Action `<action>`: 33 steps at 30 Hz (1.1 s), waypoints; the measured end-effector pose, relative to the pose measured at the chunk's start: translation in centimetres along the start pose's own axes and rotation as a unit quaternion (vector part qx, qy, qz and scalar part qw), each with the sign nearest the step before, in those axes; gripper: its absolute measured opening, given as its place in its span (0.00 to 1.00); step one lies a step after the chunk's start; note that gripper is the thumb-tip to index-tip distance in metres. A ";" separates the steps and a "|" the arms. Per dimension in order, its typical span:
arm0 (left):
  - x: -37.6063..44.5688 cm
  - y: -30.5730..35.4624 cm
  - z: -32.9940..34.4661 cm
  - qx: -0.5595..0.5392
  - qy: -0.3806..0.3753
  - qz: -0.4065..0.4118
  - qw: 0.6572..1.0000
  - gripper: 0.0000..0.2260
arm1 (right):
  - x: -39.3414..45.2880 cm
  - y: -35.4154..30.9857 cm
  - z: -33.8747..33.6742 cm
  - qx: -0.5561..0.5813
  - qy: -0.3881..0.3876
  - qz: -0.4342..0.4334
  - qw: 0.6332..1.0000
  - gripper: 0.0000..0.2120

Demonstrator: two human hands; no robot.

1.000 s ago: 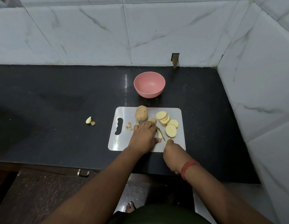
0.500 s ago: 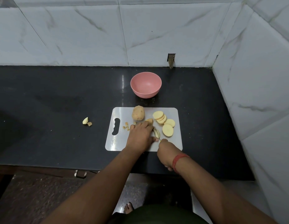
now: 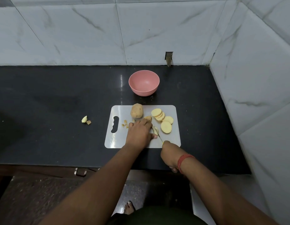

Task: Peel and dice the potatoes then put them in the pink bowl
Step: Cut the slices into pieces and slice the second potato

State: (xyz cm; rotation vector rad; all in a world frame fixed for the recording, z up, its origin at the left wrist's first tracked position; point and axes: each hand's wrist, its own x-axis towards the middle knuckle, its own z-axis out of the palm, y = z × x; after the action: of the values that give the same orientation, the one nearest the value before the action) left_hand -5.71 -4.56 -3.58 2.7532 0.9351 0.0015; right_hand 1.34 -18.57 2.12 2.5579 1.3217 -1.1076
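Potato slice [image 3: 155,129] pinned flat by left hand [image 3: 139,133]; right hand [image 3: 168,153] grips knife [image 3: 159,137]. Keep fingertips curled back, cut even strips.

Left of the cutting board [image 3: 111,140] bare counter [image 3: 43,103] is lying open to me; potato scraps [image 3: 86,120] are sitting there; behind it the pink bowl [image 3: 144,82] is blocking.

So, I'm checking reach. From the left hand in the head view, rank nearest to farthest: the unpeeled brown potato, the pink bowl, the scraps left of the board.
From the left hand:
1. Unpeeled brown potato, just beyond it on the board.
2. Pale potato scraps, on the counter to the left.
3. Round pink bowl, behind the board.
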 end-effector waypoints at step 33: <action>1.6 -1.3 -0.9 0.091 0.002 0.214 0.973 0.11 | -3.0 2.0 1.2 0.109 0.062 0.110 0.986 0.02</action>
State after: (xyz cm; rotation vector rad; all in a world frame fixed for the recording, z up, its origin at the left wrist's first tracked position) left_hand -5.24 -2.42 -3.11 3.0683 0.3392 -0.0042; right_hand 1.00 -22.29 2.56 2.8862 0.9519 -1.1228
